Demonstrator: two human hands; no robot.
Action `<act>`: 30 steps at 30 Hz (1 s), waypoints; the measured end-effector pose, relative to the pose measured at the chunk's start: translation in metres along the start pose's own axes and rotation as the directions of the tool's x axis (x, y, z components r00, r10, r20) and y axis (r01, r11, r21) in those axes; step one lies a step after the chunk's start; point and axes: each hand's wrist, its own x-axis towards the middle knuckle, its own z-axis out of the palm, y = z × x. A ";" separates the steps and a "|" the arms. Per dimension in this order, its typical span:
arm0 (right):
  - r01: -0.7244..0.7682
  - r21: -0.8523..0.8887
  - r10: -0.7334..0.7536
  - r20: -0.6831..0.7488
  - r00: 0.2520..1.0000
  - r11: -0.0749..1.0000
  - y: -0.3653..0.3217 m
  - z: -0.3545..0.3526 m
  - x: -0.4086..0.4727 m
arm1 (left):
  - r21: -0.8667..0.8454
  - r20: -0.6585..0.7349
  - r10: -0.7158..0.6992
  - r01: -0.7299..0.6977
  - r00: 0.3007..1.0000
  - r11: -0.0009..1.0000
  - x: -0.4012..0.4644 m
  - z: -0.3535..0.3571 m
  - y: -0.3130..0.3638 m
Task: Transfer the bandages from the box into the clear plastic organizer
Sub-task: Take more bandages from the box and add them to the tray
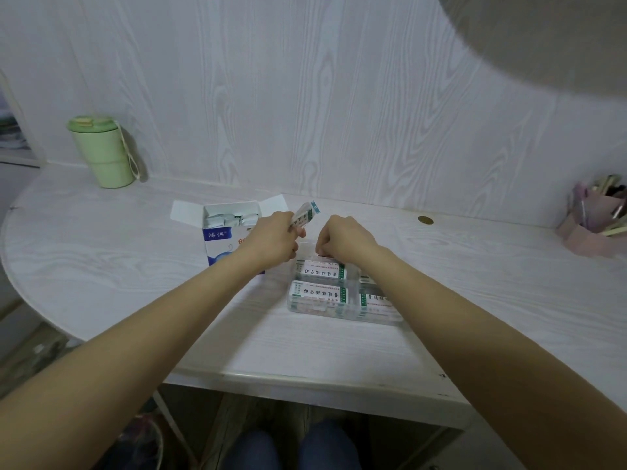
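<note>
My left hand [271, 240] pinches a small stack of bandages [304, 215] above the open box [230, 232], which stands toward the back of the table [135, 266]. My right hand [342, 240] curls its fingers down into the clear organizer [342, 293], just right of the box, touching bandages there. A green cup [101, 150] stands at the back left corner, a pink pen holder [590, 225] at the right edge.

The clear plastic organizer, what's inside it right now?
The clear plastic organizer holds stacks of bandages in its near compartments. The right hand covers the far part, so its contents cannot be seen.
</note>
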 end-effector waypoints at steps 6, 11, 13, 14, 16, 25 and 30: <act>0.064 0.101 -0.068 0.039 0.997 0.993 0.006 -0.005 0.000 | -0.003 0.004 0.006 -0.006 1.000 1.000 0.001 -0.001 0.000; 0.120 0.184 -0.127 0.026 0.992 0.975 0.010 -0.010 -0.009 | 0.042 0.016 0.034 -0.034 0.999 0.999 -0.001 -0.001 0.001; 0.132 0.190 -0.140 0.031 0.990 0.973 0.012 -0.011 -0.011 | 0.039 0.017 0.042 -0.042 0.999 0.998 -0.002 -0.001 0.001; 0.132 0.192 -0.141 0.035 0.989 0.972 0.014 -0.012 -0.012 | 0.030 0.017 0.045 -0.046 0.999 0.998 -0.003 -0.001 0.001; 0.124 0.214 -0.132 0.023 0.991 0.969 0.016 -0.014 -0.012 | 0.018 0.018 0.053 -0.053 0.998 0.998 -0.003 -0.002 0.002; 0.085 0.402 -0.069 -0.054 0.996 0.912 0.020 -0.028 -0.024 | -0.005 0.025 0.094 -0.093 0.995 0.996 -0.005 -0.005 0.006; 0.143 0.823 -0.092 -0.110 0.990 0.550 0.013 -0.039 -0.048 | -0.351 0.169 0.067 -0.004 0.983 0.937 -0.012 -0.011 0.007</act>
